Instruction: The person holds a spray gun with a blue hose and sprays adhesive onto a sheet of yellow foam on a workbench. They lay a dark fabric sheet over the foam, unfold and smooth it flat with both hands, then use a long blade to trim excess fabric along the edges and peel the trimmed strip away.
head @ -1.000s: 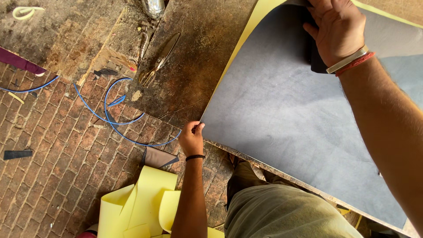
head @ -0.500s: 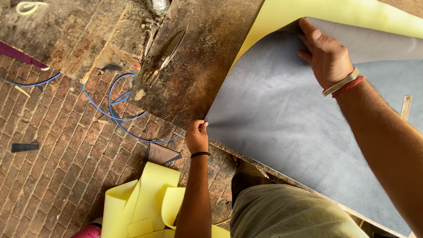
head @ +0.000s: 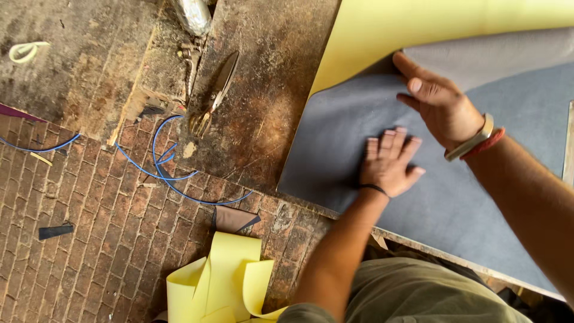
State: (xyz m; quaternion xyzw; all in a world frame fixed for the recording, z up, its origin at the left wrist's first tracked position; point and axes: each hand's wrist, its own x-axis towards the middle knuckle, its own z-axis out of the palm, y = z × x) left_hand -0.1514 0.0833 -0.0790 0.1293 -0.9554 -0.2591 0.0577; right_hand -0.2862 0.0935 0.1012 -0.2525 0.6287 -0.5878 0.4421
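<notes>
Worn, stained wood forms the workbench [head: 263, 113], set over a red brick floor [head: 89, 239] where a thin blue cable [head: 161, 173] loops and curled yellow foam offcuts [head: 221, 281] lie near the person's legs. Metal shears [head: 215, 93] rest closed on the far left of the bench. On the right lies a matte grey sheet [head: 466, 197] with a soft yellow backing, folded over at the far edge; the left hand [head: 388, 164] presses flat on the grey, fingers spread, while the right hand [head: 439, 101], just beside it, lies open with fingers reaching under the fold.
</notes>
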